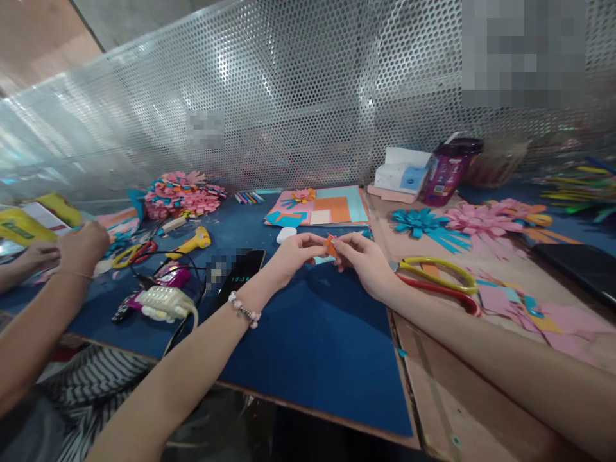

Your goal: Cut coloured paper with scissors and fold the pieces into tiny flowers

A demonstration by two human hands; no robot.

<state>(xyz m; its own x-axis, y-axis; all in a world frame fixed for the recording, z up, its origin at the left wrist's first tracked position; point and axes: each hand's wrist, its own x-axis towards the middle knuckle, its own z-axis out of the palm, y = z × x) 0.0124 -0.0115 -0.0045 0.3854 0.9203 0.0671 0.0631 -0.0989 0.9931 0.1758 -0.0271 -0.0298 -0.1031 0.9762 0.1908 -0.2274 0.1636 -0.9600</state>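
orange paper (pixel 330 246): centre of frame, over the table (pixel 317 346) | left hand (pixel 290 258): fingertips pinching its left edge | right hand (pixel 364 260): fingertips pinching its right side | relation: paper between both hands, neither clearly nearer | long axis: too small to tell

a perforated metal screen (pixel 308 96) slants across my feed behind the blue tabletop (pixel 317 359), catching white glints. to my right i make out a brown board surface (pixel 471 410); at upper left, a grey wall (pixel 129 19); below, dim floor (pixel 235 417).
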